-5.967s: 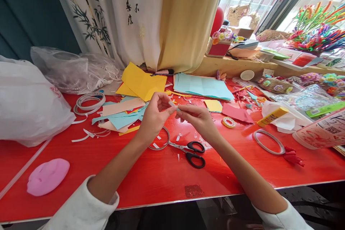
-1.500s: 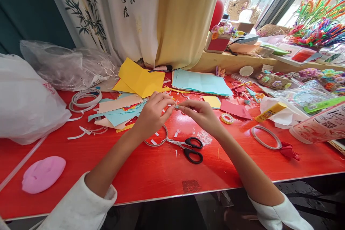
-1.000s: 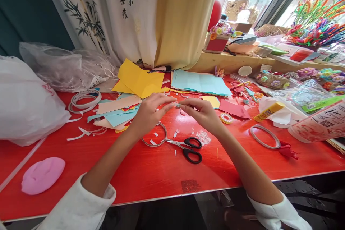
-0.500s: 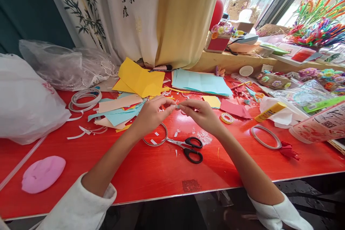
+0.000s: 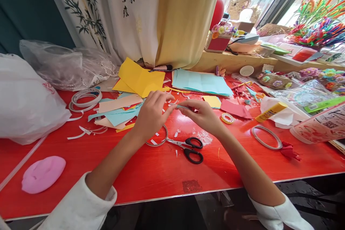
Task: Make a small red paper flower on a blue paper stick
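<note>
My left hand (image 5: pixel 154 115) and my right hand (image 5: pixel 198 112) meet fingertip to fingertip above the middle of the red table. Between them is a small, thin pale blue-grey piece (image 5: pixel 178 106), perhaps paper; my right fingers pinch it, and my left thumb and fingertips touch its left end. Just below lie scissors (image 5: pixel 185 146) with black handles, their blades resting over a roll of tape (image 5: pixel 165 138). White scraps (image 5: pixel 177 133) are scattered around the blades. Left of my left hand, cut strips of blue and peach paper (image 5: pixel 121 109) lie in a pile.
Yellow paper (image 5: pixel 140 77) and a light blue paper stack (image 5: pixel 201 82) lie behind my hands. To the right are a glue stick (image 5: pixel 271 111), another tape ring (image 5: pixel 266 137) and a pink-white container (image 5: pixel 320 124). Pink clay-like material (image 5: pixel 43 174) and a white bag (image 5: pixel 29 97) are at left.
My left hand has turned and its fingers have risen slightly, with the thumb shifted a little left. More of the small piece now shows between the fingertips. My right hand has barely moved.
</note>
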The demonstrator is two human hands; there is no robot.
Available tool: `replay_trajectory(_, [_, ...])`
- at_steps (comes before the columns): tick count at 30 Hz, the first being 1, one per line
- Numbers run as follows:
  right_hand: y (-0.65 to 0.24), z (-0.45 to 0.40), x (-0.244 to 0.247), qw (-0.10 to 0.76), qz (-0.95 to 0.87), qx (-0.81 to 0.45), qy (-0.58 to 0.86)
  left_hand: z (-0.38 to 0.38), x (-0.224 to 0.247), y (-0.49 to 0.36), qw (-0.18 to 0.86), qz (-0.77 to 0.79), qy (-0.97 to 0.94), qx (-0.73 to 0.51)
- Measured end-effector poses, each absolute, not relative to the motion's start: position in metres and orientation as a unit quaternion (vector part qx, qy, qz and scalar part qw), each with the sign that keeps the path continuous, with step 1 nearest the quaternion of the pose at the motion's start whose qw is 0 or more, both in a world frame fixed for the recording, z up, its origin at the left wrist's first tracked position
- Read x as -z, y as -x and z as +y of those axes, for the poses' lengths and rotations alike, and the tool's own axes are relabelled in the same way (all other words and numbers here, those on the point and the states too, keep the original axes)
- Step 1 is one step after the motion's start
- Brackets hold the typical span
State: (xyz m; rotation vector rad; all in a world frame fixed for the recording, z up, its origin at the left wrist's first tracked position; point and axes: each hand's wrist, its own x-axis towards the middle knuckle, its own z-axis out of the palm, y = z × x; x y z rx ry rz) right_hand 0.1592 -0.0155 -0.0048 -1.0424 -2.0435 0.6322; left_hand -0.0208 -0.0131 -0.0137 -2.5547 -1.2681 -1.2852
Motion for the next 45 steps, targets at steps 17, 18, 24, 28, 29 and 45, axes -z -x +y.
replay_trajectory(17, [-0.1583, -0.0145, 0.0051, 0.361, -0.82, -0.161, 0.413, -0.0123, 0.0221, 0.0194, 0.211, -0.368, 0.835, 0.352])
replay_trajectory(18, [-0.1582, -0.0139, 0.0061, 0.356, -0.825, -0.156, 0.411, -0.0122, 0.0223, 0.0192, 0.2, -0.367, 0.84, 0.345])
replay_trajectory(24, [-0.1586, -0.0119, 0.0096, 0.352, -0.833, -0.143, 0.403, -0.0117, 0.022, 0.0196, 0.082, -0.382, 0.853, 0.347])
replay_trajectory(28, [-0.1585, -0.0117, 0.0105, 0.353, -0.836, -0.134, 0.398, -0.0114, 0.0223, 0.0193, 0.054, -0.382, 0.85, 0.358])
replay_trajectory(29, [-0.1585, -0.0117, 0.0107, 0.353, -0.838, -0.132, 0.395, -0.0114, 0.0223, 0.019, 0.049, -0.383, 0.85, 0.359])
replay_trajectory(45, [-0.1586, -0.0134, 0.0074, 0.353, -0.84, -0.121, 0.393, -0.0143, 0.0168, 0.017, -0.04, -0.412, 0.817, 0.401])
